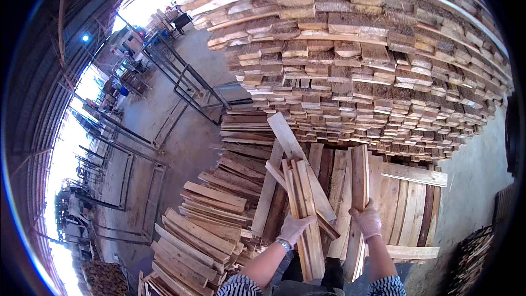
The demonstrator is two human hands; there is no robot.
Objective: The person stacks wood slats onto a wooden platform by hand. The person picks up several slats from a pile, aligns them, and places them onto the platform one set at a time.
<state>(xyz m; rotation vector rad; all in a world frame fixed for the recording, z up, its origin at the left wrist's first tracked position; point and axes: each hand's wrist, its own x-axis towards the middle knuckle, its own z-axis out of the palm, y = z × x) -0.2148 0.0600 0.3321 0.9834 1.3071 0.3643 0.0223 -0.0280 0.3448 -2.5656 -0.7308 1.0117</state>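
My left hand (296, 228), in a pale work glove with a watch at the wrist, is closed round a small bundle of wooden boards (303, 189), which stands tilted in front of me. To its right, my right hand (367, 219), also gloved, grips a second bundle of boards (359, 178) by its side edge. Both bundles are held lengthwise, pointing away from me. Beneath and beyond them lies a layer of boards (392, 197) set side by side. A loose board (298, 153) slants across this layer, behind the left bundle.
A tall stack of sawn timber (339, 66) rises just ahead. Piles of loose boards (208, 230) spread along my left. Metal frames (181, 82) stand on the concrete floor (159, 109) farther left. More timber (471, 263) lies at the lower right.
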